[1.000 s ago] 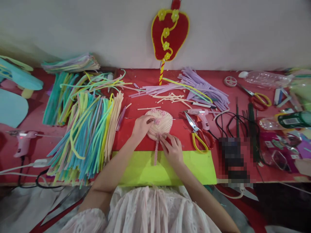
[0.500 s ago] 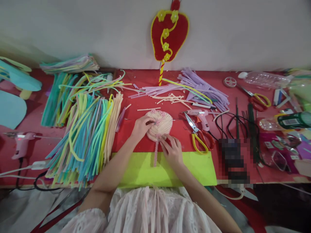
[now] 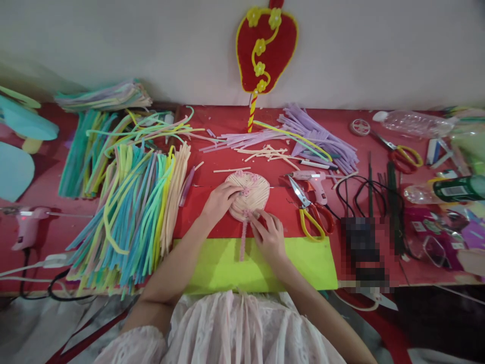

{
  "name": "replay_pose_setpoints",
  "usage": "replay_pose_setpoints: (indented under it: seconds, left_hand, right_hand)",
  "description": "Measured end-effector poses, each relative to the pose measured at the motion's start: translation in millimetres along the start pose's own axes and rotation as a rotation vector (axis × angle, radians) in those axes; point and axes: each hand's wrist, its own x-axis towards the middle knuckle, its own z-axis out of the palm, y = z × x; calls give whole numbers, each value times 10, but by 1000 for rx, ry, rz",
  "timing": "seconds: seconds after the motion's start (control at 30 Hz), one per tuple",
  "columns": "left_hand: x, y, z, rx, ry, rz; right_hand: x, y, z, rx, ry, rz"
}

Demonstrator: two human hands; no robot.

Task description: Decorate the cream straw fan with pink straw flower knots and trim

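Note:
A small cream hand fan [image 3: 253, 194] made of pipe cleaners, with a pink edge, pink flowers and a twisted pink handle [image 3: 243, 242], lies before me. My left hand [image 3: 223, 199] rests at its left side, thumb and forefinger closed at a pink flower [image 3: 246, 191] near the middle. At the base of the fan, my right hand [image 3: 270, 232] has its thumb and forefinger together by the lowest pink flower [image 3: 248, 214], its other fingers curved above. The fingers partly hide what they touch. A lime-green sheet [image 3: 303, 263] lies under the handle.
Pipe cleaner bundles [image 3: 132, 217] lie left, purple ones [image 3: 322, 139] behind. A pink glue gun [image 3: 312, 182] and scissors [image 3: 308, 212] are right of the fan; another glue gun [image 3: 28, 227] sits far left. A red fan [image 3: 265, 53] stands against the wall. Bottles [image 3: 417, 123] lie right.
The view has shifted slightly. Both hands stay at nearly the same spots on the fan; the left fingers look a little more extended over the middle flower.

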Motion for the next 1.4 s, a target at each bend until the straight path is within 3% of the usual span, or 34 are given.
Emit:
replay_pose_setpoints:
  seconds: [0.2,0.4,0.67,0.87,1.03,1.2,1.4]
  left_hand:
    - [-12,23,29,34,44,-12]
    - [-11,56,44,129,86,-2]
    - [13,162,12,258,106,-35]
    - [-33,326,-36,255,212,-178]
    - [-144,401,-62,102,321,-259]
    - [-235,366,-115,32,390,-285]
    - [-125,265,-147,46,346,-216]
  right_hand:
    - [-12,-2,0,34,2,15]
    - [-47,-23,-74,119,168,17]
    - [-19,-100,-106,80,29,-158]
    - [42,-185,-17,155,134,43]
    - [80,-225,16,264,120,186]
    - [73,-212,-12,408,100,234]
    - [80,-216,-10,401,114,162]
